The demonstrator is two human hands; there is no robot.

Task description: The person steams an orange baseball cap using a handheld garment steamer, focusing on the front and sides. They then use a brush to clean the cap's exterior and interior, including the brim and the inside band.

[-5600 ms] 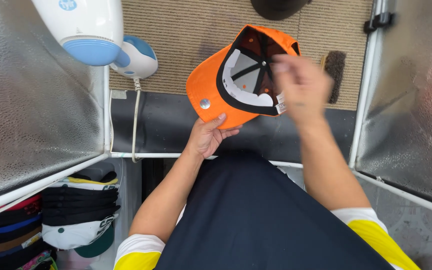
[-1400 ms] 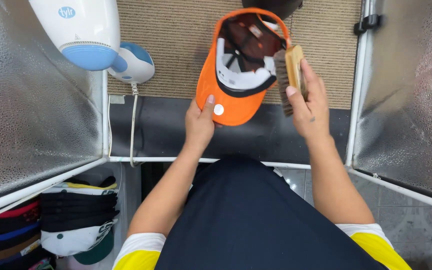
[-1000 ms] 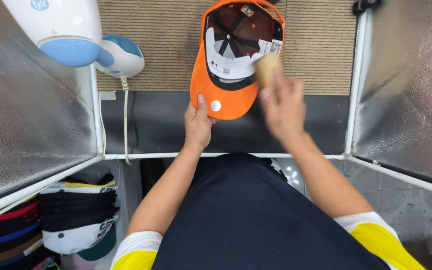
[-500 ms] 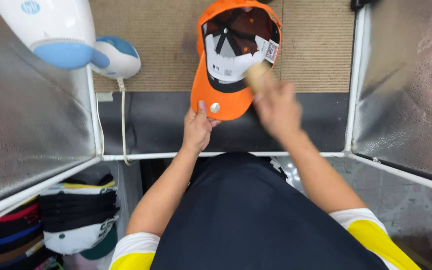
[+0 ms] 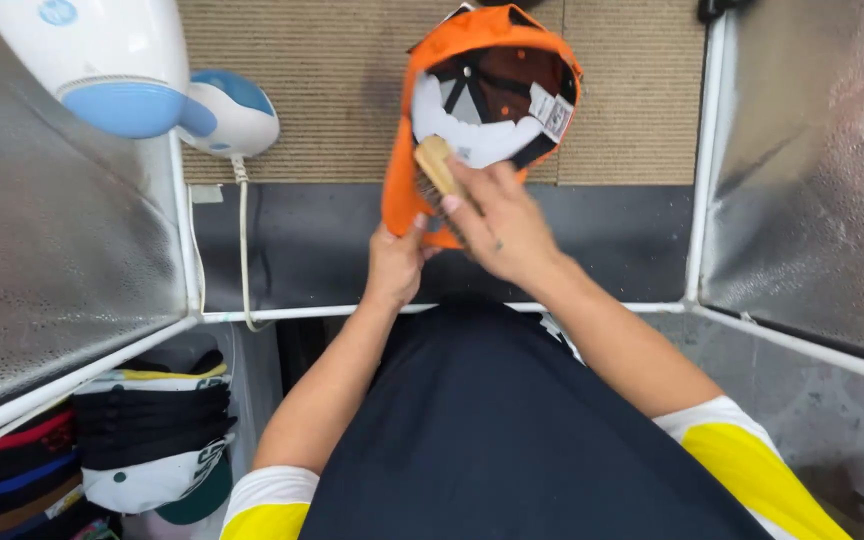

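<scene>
Silvery, dimpled foil panels wall in both sides of this little booth, and a ribbed tan mat lies on the dark worktop just beyond the hands. Left hand is up under the near edge of the orange baseball cap, fingers curled round the brim and gripping it. Cap sits upside down, crown pointing away from the person, white lining and dark inner bands showing, a small label on the far right of its rim. Right hand comes across from the right, closed round a small pale wooden brush, whose bristles press against the cap's inner edge right beside the left hand's fingertips. Both hands almost touch over that brim. Up and to the left of the left hand hangs a white and blue handheld appliance, with a rounded white and blue unit behind it and a white cord trailing down. Low on the left, below the left elbow, a stack of folded caps in black, white and green.
</scene>
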